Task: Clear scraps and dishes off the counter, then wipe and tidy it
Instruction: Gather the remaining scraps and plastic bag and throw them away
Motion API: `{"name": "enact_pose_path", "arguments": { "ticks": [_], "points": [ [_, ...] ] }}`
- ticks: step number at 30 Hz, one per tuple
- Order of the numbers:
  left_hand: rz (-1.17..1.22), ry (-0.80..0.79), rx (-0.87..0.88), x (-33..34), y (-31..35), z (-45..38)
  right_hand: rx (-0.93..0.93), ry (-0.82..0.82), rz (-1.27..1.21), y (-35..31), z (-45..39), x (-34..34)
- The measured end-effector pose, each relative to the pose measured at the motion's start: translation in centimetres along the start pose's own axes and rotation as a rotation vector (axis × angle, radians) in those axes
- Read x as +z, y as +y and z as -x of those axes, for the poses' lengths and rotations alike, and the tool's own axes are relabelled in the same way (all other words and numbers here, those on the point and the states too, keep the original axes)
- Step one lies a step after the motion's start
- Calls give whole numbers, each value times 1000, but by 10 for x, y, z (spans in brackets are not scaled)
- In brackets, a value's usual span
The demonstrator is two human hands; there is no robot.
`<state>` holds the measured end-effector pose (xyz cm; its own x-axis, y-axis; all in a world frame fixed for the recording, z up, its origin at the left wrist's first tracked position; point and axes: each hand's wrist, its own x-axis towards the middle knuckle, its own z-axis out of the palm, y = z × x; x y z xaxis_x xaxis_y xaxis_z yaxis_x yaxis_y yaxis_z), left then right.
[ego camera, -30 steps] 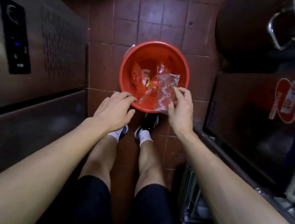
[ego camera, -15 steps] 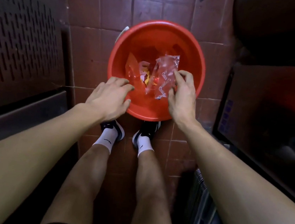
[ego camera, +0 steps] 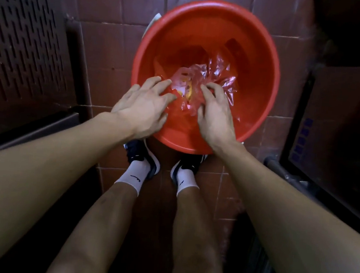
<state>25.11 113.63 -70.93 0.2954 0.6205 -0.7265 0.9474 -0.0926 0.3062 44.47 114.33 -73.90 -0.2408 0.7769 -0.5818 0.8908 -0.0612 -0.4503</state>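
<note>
A red plastic bucket (ego camera: 259,62) stands on the brown tiled floor in front of my feet. Inside it lie crumpled wrappers: a clear plastic bag (ego camera: 215,73) on top of orange and yellow scraps (ego camera: 185,93). My left hand (ego camera: 143,107) hovers over the bucket's near rim with its fingers spread and nothing in it. My right hand (ego camera: 215,115) reaches down into the bucket, its fingers curled onto the near end of the clear plastic bag, thumb beneath.
A perforated metal appliance panel (ego camera: 24,35) stands close on the left. A dark cabinet front (ego camera: 342,123) with a pipe along its base stands on the right. My legs and dark shoes with white socks (ego camera: 136,176) are just behind the bucket.
My right hand has lowered the clear plastic bag from above the rim down into the bucket. My left hand moved forward over the rim and spread its fingers. The camera leaned in closer.
</note>
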Motion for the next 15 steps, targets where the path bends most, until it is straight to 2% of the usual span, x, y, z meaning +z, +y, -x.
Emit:
{"name": "enact_pose_path", "arguments": {
  "ticks": [9,15],
  "points": [
    [-49,-57,12,-9,18,18,49,9,-81,-2,17,-17],
    [-58,17,10,-36,49,41,27,-31,-12,-8,45,-60]
  ]
}}
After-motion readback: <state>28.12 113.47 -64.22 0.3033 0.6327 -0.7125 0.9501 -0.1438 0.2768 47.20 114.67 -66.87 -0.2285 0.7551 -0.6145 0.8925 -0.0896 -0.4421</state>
